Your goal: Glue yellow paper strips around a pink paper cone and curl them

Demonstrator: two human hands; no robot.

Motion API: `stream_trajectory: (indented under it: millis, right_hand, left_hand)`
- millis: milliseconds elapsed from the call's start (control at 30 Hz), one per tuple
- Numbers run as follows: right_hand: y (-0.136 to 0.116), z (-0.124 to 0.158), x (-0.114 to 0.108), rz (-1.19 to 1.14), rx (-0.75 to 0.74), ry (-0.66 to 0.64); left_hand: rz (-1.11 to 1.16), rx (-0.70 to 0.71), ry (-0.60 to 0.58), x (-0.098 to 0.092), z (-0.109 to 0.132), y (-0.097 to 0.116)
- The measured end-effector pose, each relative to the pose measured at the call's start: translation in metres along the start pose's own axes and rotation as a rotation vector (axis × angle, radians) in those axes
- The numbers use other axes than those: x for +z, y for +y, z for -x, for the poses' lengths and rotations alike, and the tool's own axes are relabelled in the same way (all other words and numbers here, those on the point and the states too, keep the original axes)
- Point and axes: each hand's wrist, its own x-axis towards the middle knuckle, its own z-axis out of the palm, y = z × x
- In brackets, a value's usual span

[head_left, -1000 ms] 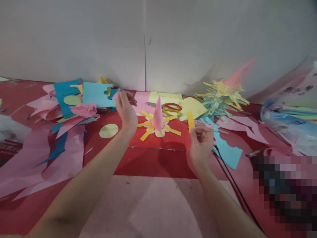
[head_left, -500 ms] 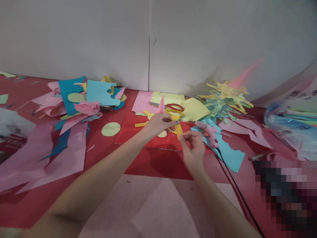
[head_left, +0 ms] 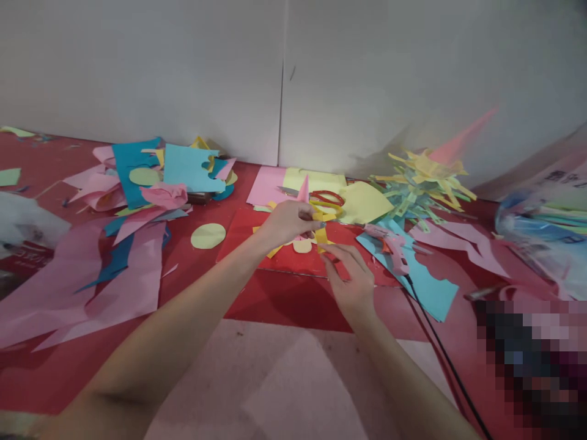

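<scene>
My left hand (head_left: 290, 222) is curled over the base of a small pink paper cone (head_left: 303, 189) with yellow paper strips fanned around it, standing on a red sheet (head_left: 284, 256). Its fingers press on the yellow strips. My right hand (head_left: 349, 278) lies just in front, fingers pinching the end of a yellow strip (head_left: 321, 237) at the cone's base. Red-handled scissors (head_left: 326, 198) lie right behind the cone.
A pink glue gun (head_left: 393, 247) with a black cord lies on light blue paper to the right. A finished cone with green and yellow strips (head_left: 424, 177) stands at the back right. Scrap paper piles (head_left: 151, 183) and a yellow circle (head_left: 208, 235) lie left.
My left hand dropped from mid-air onto the cone's base. My right hand carried the yellow strip left to the cone and lowered it against the base.
</scene>
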Motion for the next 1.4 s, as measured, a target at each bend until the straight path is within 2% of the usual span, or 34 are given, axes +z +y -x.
stream_trajectory:
  millis: [167, 333, 467, 633, 767, 867, 1000, 1067, 1233, 1300, 1400]
  right_hand:
    - [0.002, 0.0, -0.001, -0.004, 0.016, 0.068]
    - [0.009, 0.0, 0.001, -0.009, 0.061, 0.101]
    - [0.014, 0.001, 0.004, 0.019, 0.002, 0.052]
    - [0.014, 0.002, 0.01, 0.107, -0.095, -0.093]
    - [0.016, 0.003, 0.015, 0.105, -0.124, -0.188]
    - [0.019, 0.004, 0.017, 0.106, -0.12, -0.219]
    - [0.02, 0.005, 0.02, 0.134, -0.111, -0.242]
    - [0.02, 0.007, 0.021, 0.14, -0.107, -0.254]
    - [0.021, 0.01, 0.024, 0.142, -0.103, -0.29]
    - [0.021, 0.009, 0.024, 0.141, -0.099, -0.302]
    - [0.02, 0.008, 0.024, 0.139, -0.085, -0.314]
  left_hand:
    - [-0.053, 0.008, -0.048, -0.002, 0.002, 0.002]
    - [-0.091, -0.058, -0.001, -0.006, 0.005, 0.011]
    - [-0.233, 0.005, 0.06, -0.007, 0.007, 0.012]
    - [-0.651, 0.021, 0.094, -0.003, 0.006, 0.0]
    - [-0.697, -0.014, 0.104, 0.0, 0.005, -0.009]
    - [-0.783, -0.061, 0.063, 0.003, 0.006, -0.008]
    - [-1.087, -0.123, -0.065, 0.008, 0.008, -0.002]
    - [-1.18, -0.119, -0.08, 0.012, 0.011, -0.001]
    - [-1.241, -0.118, 0.075, 0.02, 0.033, -0.011]
    - [-1.258, -0.047, 0.161, 0.022, 0.045, -0.022]
    - [-1.238, 0.081, 0.187, 0.022, 0.059, -0.042]
